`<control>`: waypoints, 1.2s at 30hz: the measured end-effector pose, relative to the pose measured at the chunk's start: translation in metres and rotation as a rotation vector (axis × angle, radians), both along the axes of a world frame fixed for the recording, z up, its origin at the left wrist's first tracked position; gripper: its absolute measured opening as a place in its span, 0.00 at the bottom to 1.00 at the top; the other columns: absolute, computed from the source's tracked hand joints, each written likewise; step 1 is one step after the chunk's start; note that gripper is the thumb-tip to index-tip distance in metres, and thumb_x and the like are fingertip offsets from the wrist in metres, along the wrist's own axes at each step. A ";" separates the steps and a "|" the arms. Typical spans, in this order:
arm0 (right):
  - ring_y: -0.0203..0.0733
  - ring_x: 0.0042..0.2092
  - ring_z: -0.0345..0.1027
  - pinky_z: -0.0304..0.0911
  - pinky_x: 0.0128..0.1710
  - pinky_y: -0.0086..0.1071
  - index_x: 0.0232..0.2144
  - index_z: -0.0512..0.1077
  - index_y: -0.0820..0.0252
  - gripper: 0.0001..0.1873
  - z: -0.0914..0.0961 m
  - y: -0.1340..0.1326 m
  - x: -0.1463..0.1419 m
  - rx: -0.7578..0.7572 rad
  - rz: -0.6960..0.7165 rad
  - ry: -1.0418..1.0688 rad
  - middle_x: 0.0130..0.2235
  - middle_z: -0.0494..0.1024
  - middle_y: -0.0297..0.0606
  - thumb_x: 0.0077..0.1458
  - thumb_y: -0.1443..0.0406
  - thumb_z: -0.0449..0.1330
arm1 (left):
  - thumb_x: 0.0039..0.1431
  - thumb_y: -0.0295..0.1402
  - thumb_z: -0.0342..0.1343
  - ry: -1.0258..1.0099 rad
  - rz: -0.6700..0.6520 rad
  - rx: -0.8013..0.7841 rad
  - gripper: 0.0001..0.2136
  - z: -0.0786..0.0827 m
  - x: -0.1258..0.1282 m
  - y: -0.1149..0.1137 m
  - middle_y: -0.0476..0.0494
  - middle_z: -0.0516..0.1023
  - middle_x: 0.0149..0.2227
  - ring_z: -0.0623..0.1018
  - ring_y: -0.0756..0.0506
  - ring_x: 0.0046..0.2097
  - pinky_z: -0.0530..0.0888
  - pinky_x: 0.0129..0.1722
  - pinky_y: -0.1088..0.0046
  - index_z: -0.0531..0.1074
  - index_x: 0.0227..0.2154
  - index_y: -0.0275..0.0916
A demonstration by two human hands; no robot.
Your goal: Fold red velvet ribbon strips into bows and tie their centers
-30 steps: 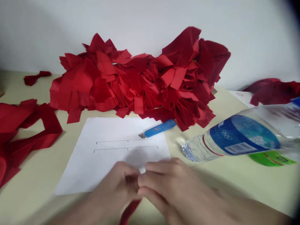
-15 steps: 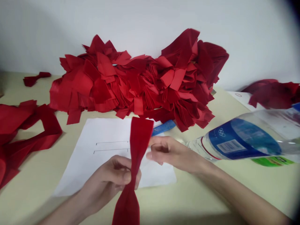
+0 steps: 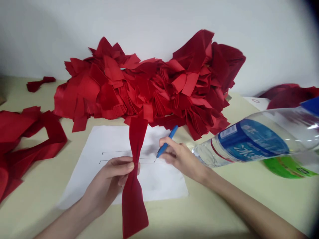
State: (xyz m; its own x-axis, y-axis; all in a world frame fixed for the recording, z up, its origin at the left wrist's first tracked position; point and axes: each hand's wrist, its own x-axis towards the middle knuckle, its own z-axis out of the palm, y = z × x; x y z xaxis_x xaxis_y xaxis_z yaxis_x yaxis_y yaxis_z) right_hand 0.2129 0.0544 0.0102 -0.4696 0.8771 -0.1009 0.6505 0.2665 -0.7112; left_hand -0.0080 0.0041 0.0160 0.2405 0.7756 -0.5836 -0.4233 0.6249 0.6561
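Note:
My left hand pinches the middle of a red cloth strip, gathered there into a bow shape. The strip lies lengthwise over a white sheet of paper with drawn lines. To the right of the strip, my right hand grips a blue utility knife. Its tip points down at the paper, close to the pinched middle.
A big heap of cut red cloth pieces fills the back of the beige table. More red cloth lies at the left and red fabric at the far right. A clear water bottle with a blue label lies on its side at the right.
The hands were together at the paper's near edge. My left hand then lifted the pinched strip onto the paper, and my right hand took the blue knife from beside the heap.

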 end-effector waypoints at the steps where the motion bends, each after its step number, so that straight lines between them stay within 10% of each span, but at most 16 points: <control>1: 0.31 0.23 0.56 0.55 0.25 0.24 0.39 0.60 0.53 0.10 -0.003 -0.002 0.001 -0.002 -0.004 0.032 0.21 0.64 0.24 0.55 0.69 0.54 | 0.39 0.31 0.66 0.013 0.010 -0.015 0.07 0.000 -0.001 0.001 0.52 0.68 0.21 0.56 0.57 0.20 0.58 0.21 0.80 0.77 0.24 0.35; 8: 0.30 0.23 0.51 0.53 0.24 0.24 0.41 0.62 0.55 0.10 -0.018 -0.008 0.004 0.022 0.017 0.222 0.21 0.64 0.25 0.56 0.63 0.57 | 0.44 0.34 0.65 0.055 0.003 0.013 0.06 -0.001 -0.003 0.006 0.50 0.72 0.23 0.68 0.52 0.25 0.64 0.24 0.79 0.78 0.25 0.36; 14: 0.30 0.22 0.52 0.50 0.21 0.24 0.39 0.63 0.56 0.10 -0.017 -0.007 0.002 -0.118 -0.082 0.414 0.22 0.69 0.27 0.55 0.62 0.58 | 0.52 0.30 0.58 -0.116 -0.028 0.107 0.05 -0.002 0.000 0.002 0.45 0.76 0.44 0.70 0.46 0.49 0.68 0.39 0.81 0.78 0.26 0.37; 36: 0.29 0.20 0.57 0.51 0.18 0.22 0.32 0.69 0.60 0.10 -0.017 0.000 0.004 -0.320 -0.024 0.601 0.22 0.73 0.31 0.48 0.63 0.63 | 0.51 0.24 0.54 -0.401 -0.107 0.184 0.06 -0.007 0.003 0.001 0.44 0.69 0.30 0.70 0.50 0.35 0.69 0.37 0.79 0.75 0.23 0.31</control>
